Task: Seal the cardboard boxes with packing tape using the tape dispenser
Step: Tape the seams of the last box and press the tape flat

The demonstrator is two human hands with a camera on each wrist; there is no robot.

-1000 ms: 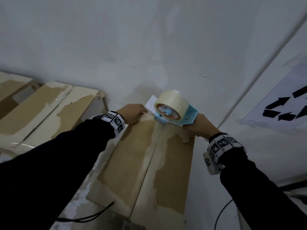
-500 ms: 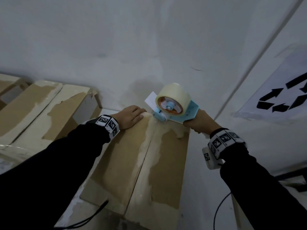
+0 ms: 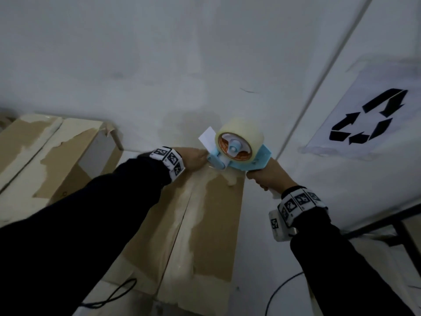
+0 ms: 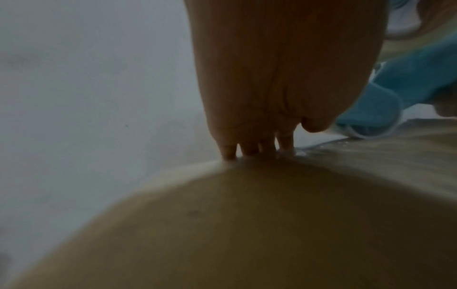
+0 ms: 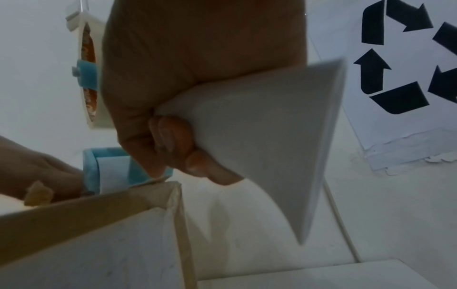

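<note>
The right hand [image 3: 262, 176] is clenched on the handle of the one tape dispenser [image 3: 239, 153], set at the far end of the near cardboard box [image 3: 205, 224], where the left hand [image 3: 196, 158] presses flat with straight fingers. This looks like anchoring the tape; next comes a steady pull along the centre seam. Two boxes are clearly visible: this one and another [image 3: 45, 156] to the left.

Both arms wear long black sleeves [image 3: 79, 220]. Each wrist carries a white band [image 3: 169, 158] printed with black square markers; a white camera block [image 3: 279, 224] hangs under the right wrist.
</note>
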